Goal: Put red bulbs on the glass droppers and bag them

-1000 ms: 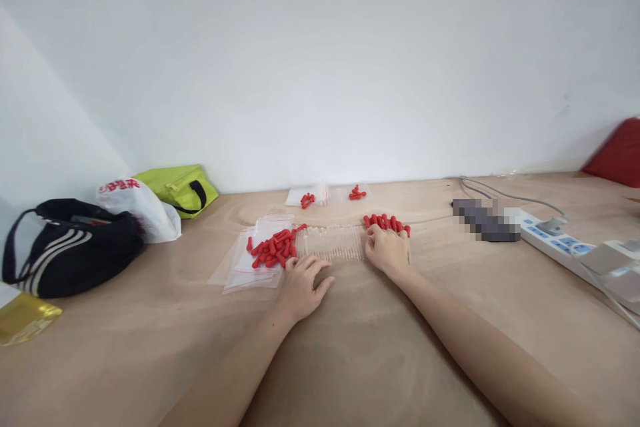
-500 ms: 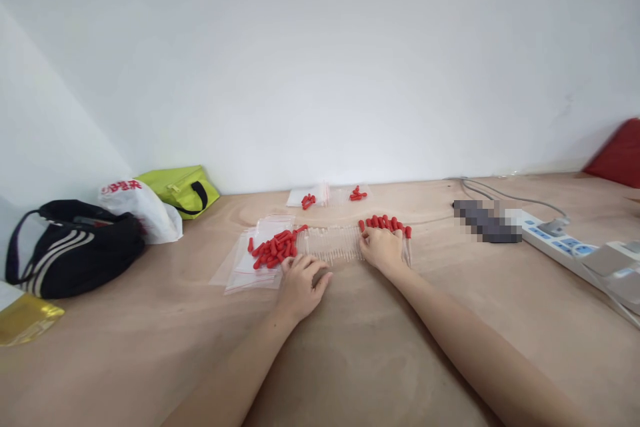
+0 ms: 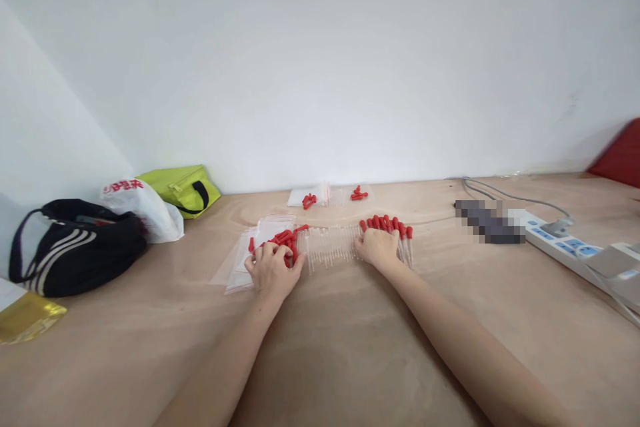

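Observation:
My left hand is over a heap of red rubber bulbs, fingers spread and curved down among them. The bulbs lie on a stack of clear zip bags. To the right, slender clear dropper tubes lie side by side in a row. At the right end of that row my right hand is closed in a pinch on a dropper tube, largely hidden by the fingers. Just beyond and right of it, several droppers bear red bulbs on their far ends.
Two small groups of red bulbs and more bags lie near the wall. A black bag, a white plastic bag and a lime-green bag stand at left. A power strip with cables and a blurred dark object lie at right.
My left hand has moved left from the edge of the heap onto the red bulbs. My right hand has shifted slightly left and nearer, exposing more of the bulb-topped droppers.

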A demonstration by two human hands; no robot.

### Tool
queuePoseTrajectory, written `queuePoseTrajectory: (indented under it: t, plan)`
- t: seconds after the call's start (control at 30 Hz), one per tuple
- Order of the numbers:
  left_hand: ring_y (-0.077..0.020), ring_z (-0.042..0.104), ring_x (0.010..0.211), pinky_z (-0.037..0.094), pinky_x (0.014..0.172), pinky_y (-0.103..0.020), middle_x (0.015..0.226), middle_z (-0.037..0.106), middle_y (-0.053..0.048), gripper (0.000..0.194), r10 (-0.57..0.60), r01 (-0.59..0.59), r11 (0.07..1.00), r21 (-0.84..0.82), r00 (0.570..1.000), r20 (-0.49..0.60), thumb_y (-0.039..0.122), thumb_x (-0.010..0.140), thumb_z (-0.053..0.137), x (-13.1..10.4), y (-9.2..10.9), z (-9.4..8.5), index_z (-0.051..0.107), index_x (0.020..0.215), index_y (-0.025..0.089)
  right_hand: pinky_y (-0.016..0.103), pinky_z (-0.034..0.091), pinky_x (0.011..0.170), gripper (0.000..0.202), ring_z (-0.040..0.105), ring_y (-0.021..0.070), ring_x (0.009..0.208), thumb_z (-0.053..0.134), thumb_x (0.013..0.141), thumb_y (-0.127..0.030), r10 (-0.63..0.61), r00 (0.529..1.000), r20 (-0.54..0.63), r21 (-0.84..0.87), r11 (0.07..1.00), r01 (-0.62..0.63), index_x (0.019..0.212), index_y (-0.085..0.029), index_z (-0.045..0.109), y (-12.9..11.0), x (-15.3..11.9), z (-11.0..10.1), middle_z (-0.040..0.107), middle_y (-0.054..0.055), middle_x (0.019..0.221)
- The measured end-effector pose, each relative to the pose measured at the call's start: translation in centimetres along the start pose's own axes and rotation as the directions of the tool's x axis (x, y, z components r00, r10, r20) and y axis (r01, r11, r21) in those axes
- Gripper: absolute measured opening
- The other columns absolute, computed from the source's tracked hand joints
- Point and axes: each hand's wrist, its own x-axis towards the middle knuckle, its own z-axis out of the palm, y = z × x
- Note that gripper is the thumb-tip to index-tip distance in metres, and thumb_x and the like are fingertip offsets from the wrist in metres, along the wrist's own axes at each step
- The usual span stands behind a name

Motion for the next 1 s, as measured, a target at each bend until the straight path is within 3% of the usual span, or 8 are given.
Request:
queuePoseTrajectory:
  t: [0.07, 0.17, 0.27, 0.37, 0.47, 0.6, 0.77, 1.0]
  plan:
    - [-0.0273, 0.048, 0.085, 0.027, 0.078, -0.045, 0.080, 0.055, -0.007, 0.022, 0.013, -0.013, 1.000, -0.005, 1.000, -0.001, 0.042, 0.070, 0.058, -0.1, 0.1, 0.1, 0.060, 0.064, 0.020, 0.038, 0.024, 0.073, 0.028, 0.058, 0.0243, 0.072, 0.040, 0.077, -0.026, -0.014, 0.999, -0.033, 0.001, 1.000, 0.015, 0.075, -0.012, 0.063, 0.1, -0.3, 0.1, 0.065, 0.014, 0.075]
    - [-0.0265, 0.049, 0.084, 0.027, 0.079, -0.045, 0.080, 0.056, -0.007, 0.017, 0.018, -0.018, 1.000, -0.003, 0.999, -0.034, 0.034, 0.073, 0.056, -0.1, 0.2, 0.1, 0.061, 0.066, 0.019, 0.037, 0.024, 0.073, 0.027, 0.057, 0.0255, 0.078, 0.037, 0.080, -0.026, -0.082, 0.978, -0.193, 0.020, 0.996, 0.087, 0.080, -0.011, 0.059, 0.8, -0.9, 0.3, 0.064, 0.014, 0.078]
    - [-0.0255, 0.049, 0.083, 0.029, 0.078, -0.044, 0.081, 0.057, -0.006, 0.015, 0.076, -0.081, 0.996, -0.039, 0.991, -0.111, 0.030, 0.076, 0.053, -0.2, 0.3, 0.0, 0.060, 0.068, 0.018, 0.035, 0.026, 0.073, 0.023, 0.056, 0.0231, 0.078, 0.035, 0.084, -0.026, -0.224, 0.905, -0.362, 0.079, 0.960, 0.270, 0.081, -0.013, 0.054, 2.1, -1.9, 1.0, 0.063, 0.010, 0.079]
    - [-0.0238, 0.050, 0.084, 0.034, 0.077, -0.040, 0.084, 0.059, -0.007, 0.014, 0.252, -0.274, 0.945, -0.177, 0.958, -0.135, 0.027, 0.080, 0.048, -0.8, 1.0, -0.2, 0.057, 0.074, 0.018, 0.034, 0.027, 0.076, 0.020, 0.055, 0.0174, 0.070, 0.032, 0.087, -0.024, -0.374, 0.815, -0.442, 0.171, 0.857, 0.486, 0.081, -0.015, 0.050, 3.9, -3.3, 1.7, 0.062, 0.005, 0.074]
    - [-0.0205, 0.052, 0.084, 0.039, 0.076, -0.034, 0.086, 0.059, -0.006, 0.013, 0.442, -0.431, 0.823, -0.370, 0.895, -0.060, 0.023, 0.085, 0.040, -1.9, 2.4, -0.4, 0.052, 0.081, 0.017, 0.032, 0.028, 0.076, 0.019, 0.055, 0.0152, 0.069, 0.032, 0.088, -0.023, -0.500, 0.750, -0.432, 0.256, 0.730, 0.634, 0.087, -0.016, 0.050, 5.6, -4.9, 2.0, 0.061, 0.004, 0.075]
    - [-0.0175, 0.054, 0.076, 0.043, 0.068, -0.029, 0.082, 0.058, -0.004, 0.013, 0.534, -0.419, 0.744, -0.521, 0.841, 0.085, 0.022, 0.087, 0.036, -3.1, 4.1, -0.4, 0.049, 0.087, 0.018, 0.031, 0.029, 0.075, 0.023, 0.054, 0.0154, 0.075, 0.034, 0.088, -0.022, -0.590, 0.691, -0.417, 0.282, 0.639, 0.716, 0.103, -0.017, 0.051, 6.3, -6.2, 1.6, 0.062, 0.006, 0.086]
    - [-0.0193, 0.053, 0.086, 0.041, 0.076, -0.034, 0.093, 0.057, -0.006, 0.020, 0.549, -0.418, 0.746, -0.519, 0.827, 0.123, 0.020, 0.087, 0.039, -3.2, 4.4, -0.1, 0.047, 0.106, 0.018, 0.032, 0.028, 0.077, 0.025, 0.053, 0.0142, 0.074, 0.037, 0.088, -0.021, -0.648, 0.649, -0.399, 0.254, 0.602, 0.757, 0.102, -0.020, 0.057, 5.6, -6.4, 1.3, 0.063, 0.005, 0.086]
    - [-0.0172, 0.053, 0.083, 0.035, 0.077, -0.034, 0.087, 0.057, -0.003, 0.016, 0.544, -0.437, 0.761, -0.480, 0.833, 0.103, 0.020, 0.087, 0.040, -3.1, 4.2, -0.2, 0.055, 0.092, 0.019, 0.033, 0.025, 0.078, 0.023, 0.052, 0.0127, 0.069, 0.040, 0.086, -0.020, -0.660, 0.641, -0.392, 0.239, 0.600, 0.763, 0.094, -0.020, 0.061, 5.2, -6.5, 1.0, 0.061, 0.003, 0.075]
